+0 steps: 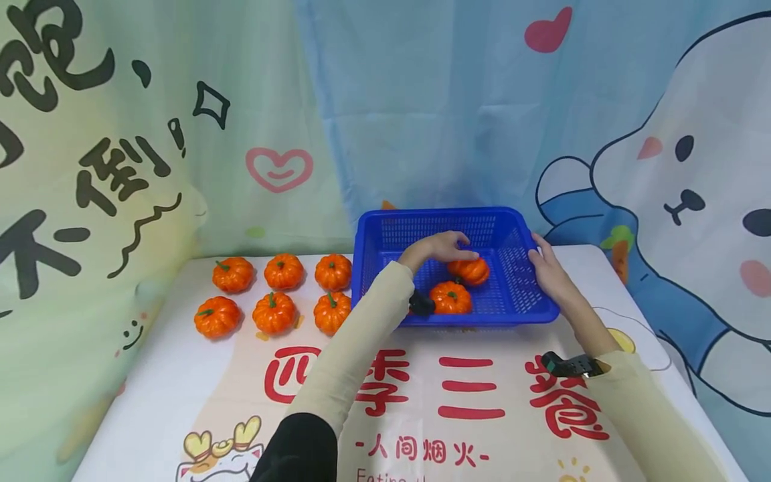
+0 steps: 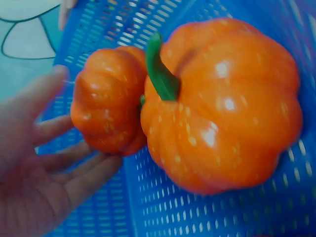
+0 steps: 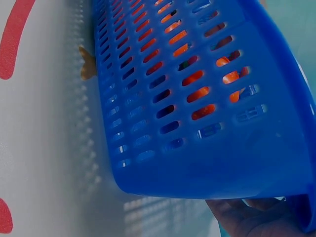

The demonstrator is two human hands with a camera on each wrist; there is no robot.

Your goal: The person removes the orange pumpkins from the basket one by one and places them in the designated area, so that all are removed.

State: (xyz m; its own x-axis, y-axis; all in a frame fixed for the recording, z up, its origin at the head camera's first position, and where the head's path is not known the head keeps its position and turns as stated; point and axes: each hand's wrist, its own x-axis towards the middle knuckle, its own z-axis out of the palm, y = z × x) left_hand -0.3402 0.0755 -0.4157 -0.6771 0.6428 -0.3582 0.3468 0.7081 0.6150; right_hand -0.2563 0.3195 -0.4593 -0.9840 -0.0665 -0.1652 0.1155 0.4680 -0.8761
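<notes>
A blue plastic basket (image 1: 524, 268) with slotted walls stands at the back of the table. My left hand (image 1: 442, 246) reaches inside it, beside a small orange pumpkin (image 1: 472, 271) lying on its side. In the left wrist view the fingers of that hand (image 2: 44, 182) are spread and fairly straight, with their tips at the pumpkin's (image 2: 108, 101) side. Nearer the front wall sits another pumpkin (image 1: 450, 298), its green stem (image 2: 163, 74) up. My right hand (image 1: 549, 271) grips the basket's right rim; in the right wrist view its fingers (image 3: 256, 217) are partly hidden under the rim.
Left of the basket, several orange pumpkins (image 1: 274, 312) stand in two rows on the printed tablecloth (image 1: 470, 428). A printed curtain (image 1: 421, 100) hangs right behind the table. A thin cable (image 1: 632, 318) lies at the right. My left forearm hides the basket's front left corner.
</notes>
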